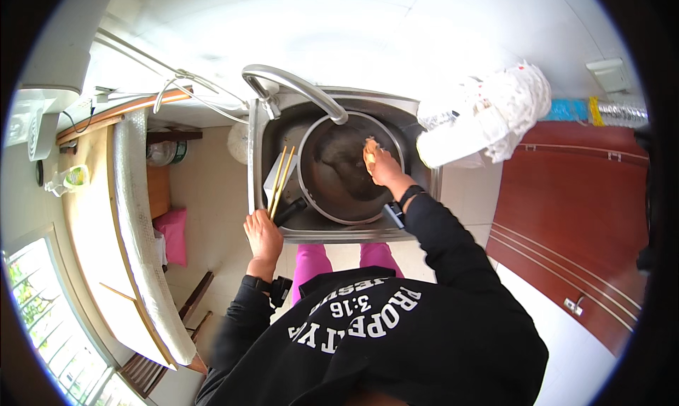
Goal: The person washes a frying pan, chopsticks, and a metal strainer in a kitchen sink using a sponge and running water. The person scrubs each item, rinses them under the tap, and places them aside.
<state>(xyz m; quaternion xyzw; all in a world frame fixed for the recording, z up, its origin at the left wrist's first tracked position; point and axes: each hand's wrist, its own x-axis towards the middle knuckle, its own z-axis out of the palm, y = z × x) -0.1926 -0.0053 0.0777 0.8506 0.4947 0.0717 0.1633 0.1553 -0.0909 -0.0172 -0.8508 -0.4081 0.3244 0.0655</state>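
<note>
A wide dark pan (339,167) with a pale rim lies in the stainless steel sink (414,122), with some water in it. My right hand (384,167) is closed on an orange-brown scrubber (370,154) inside the pan, near its right side. At the sink's front left corner, my left hand (263,236) grips the pan's black handle (292,211). Two yellowish chopsticks (281,180) rise beside its fingers, leaning over a whitish block-shaped thing (278,177); whether the hand also holds them I cannot tell. The curved metal faucet (305,87) reaches over the pan's far rim.
White plastic bags (504,114) are bundled at the sink's right rear, close to my right arm. A red-brown panel (562,194) stands farther right. On the left are a wooden table (93,204) with a clear bottle (69,179) and white pipes (196,82) along the wall.
</note>
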